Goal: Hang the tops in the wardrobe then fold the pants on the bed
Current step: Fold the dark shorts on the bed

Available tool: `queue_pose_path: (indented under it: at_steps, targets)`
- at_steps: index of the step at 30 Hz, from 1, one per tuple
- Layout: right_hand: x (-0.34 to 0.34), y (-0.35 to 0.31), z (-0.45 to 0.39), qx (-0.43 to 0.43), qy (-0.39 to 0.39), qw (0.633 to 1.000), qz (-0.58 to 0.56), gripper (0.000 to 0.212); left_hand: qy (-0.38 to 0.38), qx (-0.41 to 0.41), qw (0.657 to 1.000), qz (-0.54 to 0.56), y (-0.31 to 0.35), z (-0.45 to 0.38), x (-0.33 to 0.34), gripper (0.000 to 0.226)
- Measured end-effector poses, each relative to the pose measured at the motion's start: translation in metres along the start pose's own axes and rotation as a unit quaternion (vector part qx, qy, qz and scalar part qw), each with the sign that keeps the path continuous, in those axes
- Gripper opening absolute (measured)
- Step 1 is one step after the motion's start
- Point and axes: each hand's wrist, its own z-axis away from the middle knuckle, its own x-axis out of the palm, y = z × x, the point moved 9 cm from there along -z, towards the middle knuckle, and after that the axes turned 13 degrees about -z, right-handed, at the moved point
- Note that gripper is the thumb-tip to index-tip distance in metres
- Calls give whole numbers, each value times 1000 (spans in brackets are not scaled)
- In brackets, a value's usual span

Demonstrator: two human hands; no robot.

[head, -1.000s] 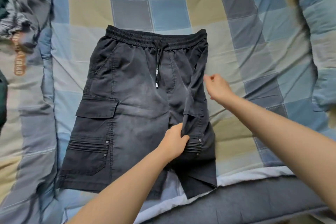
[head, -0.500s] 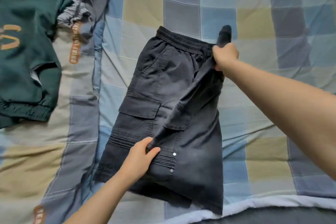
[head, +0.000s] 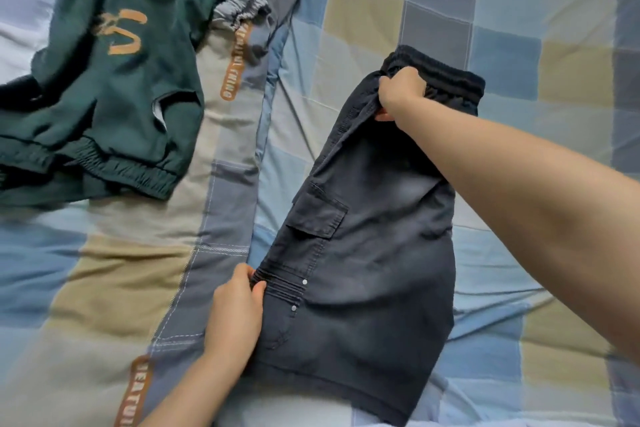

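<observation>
Black shorts [head: 374, 253] gripped by left hand [head: 235, 315] and right hand [head: 401, 90].

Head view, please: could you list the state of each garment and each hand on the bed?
Dark cargo shorts: folded in half lengthwise, flat on the bed.
Left hand: pinches the shorts' left edge by the ribbed panel.
Right hand: grips the shorts just below the waistband.
Green garment: crumpled, unfolded.
Checked bedsheet: spread out, slightly wrinkled.
</observation>
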Motion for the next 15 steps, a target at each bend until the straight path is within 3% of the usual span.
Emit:
queue_pose_path:
  at_steps: [3,5,8,10,13,15]
  targets:
    - [20,11,4,50,-62,997,-9,25,-12,12,998,-68,3,-5,6,9]
    - [29,3,11,-29,-94,995,32,24,-38,17,992,-121,3,-7,14,16]
    - [-7,8,35,-137,-20,990,-8,19,-55,2,991,-123,-2,-12,20,20]
    - [-65,42,54,-144,94,985,-20,16,-60,-2,992,-108,-3,-15,21,22]
    - [-140,136,85,-40,208,977,-12,8,-89,-3,993,-71,-6,-21,23,27]
    - [-152,204,109,87,158,983,-32,18,-111,-22,993,-33,-10,-23,25,32]
